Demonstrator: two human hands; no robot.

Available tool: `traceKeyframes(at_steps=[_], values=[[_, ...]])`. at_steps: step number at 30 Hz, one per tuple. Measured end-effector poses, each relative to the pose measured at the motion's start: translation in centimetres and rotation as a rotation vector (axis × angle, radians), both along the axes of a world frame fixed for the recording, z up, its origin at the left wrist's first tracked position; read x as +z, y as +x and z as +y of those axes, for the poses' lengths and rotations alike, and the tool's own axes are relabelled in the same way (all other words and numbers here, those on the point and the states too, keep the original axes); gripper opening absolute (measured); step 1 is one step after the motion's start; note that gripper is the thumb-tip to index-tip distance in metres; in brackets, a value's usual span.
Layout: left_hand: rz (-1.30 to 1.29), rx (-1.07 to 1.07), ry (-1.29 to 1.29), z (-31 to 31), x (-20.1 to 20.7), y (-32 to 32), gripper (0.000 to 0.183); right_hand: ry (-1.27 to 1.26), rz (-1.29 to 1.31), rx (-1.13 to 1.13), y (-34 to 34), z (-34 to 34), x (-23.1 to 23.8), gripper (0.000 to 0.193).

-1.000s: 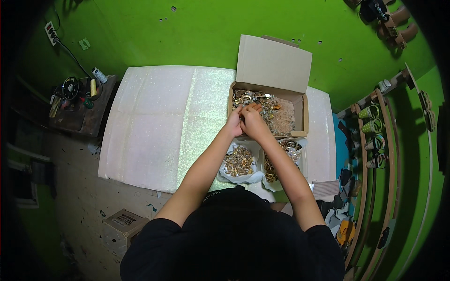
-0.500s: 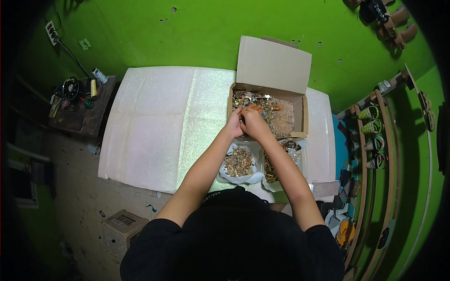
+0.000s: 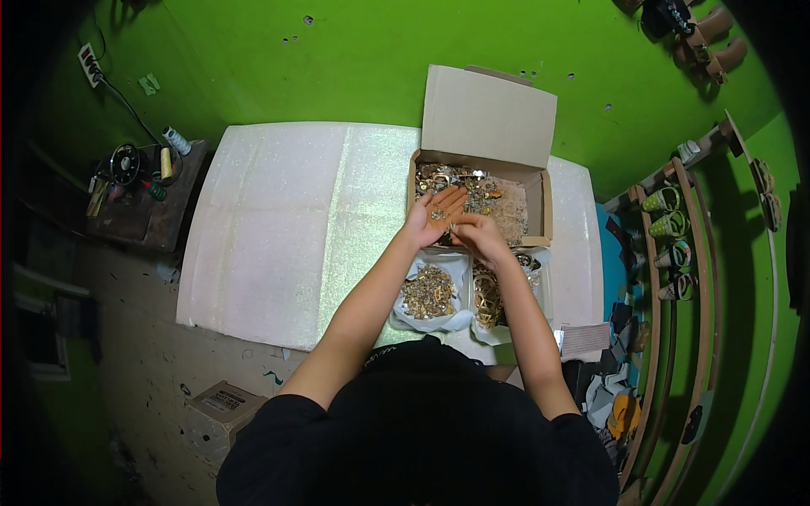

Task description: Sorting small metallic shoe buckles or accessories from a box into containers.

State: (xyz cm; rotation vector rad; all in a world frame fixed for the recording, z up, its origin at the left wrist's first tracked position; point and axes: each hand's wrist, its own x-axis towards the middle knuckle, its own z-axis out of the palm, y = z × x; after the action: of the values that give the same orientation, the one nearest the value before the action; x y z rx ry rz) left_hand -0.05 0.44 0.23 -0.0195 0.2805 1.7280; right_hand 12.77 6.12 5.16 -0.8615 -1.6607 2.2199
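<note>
My left hand (image 3: pixel 430 221) is palm up over the near left part of a cardboard box (image 3: pixel 545 205), its fingers stretched out. A few small shiny metal pieces (image 3: pixel 437 214) lie on that palm. Just to the right, my right hand (image 3: pixel 484 239) is closed in a pinch, fingertips close to the left palm; what they hold is too small to name. Inside the box, many mixed metal and bead-like pieces (image 3: pixel 481 192) gather mostly at the left and middle. Nearer me, a white plastic-lined container (image 3: pixel 462 319) holds a heap of small gold and silver pieces (image 3: pixel 429 291).
A second lined container (image 3: pixel 547 287) with gold-coloured buckle-like rings (image 3: pixel 487 297) stands partly under my right forearm. The box lid (image 3: pixel 489 110) is raised at the back. A shimmery white cover (image 3: pixel 270 228) spreads over the table. Wooden shoe racks (image 3: pixel 654 278) stand at the right.
My right hand has drawn back to the right, off the left palm it was covering. The left hand has opened out, showing the small pieces on it.
</note>
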Motion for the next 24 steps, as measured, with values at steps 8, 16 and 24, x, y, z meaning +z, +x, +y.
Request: traceKeyframes(at_steps=[8,16,24], values=[[-0.042,0.004,0.027,-0.1,0.0,-0.3,0.048,0.395,-0.283,0.530,2.7,-1.6,1.3,0.024],[0.120,-0.025,0.059,0.1,-0.9,-0.5,0.047,1.075,-0.162,0.128,-1.4,-0.3,2.4,0.022],[0.064,-0.004,-0.105,0.6,-2.6,-0.6,0.043,1.455,-0.212,0.154,-2.9,-0.6,2.2,0.020]])
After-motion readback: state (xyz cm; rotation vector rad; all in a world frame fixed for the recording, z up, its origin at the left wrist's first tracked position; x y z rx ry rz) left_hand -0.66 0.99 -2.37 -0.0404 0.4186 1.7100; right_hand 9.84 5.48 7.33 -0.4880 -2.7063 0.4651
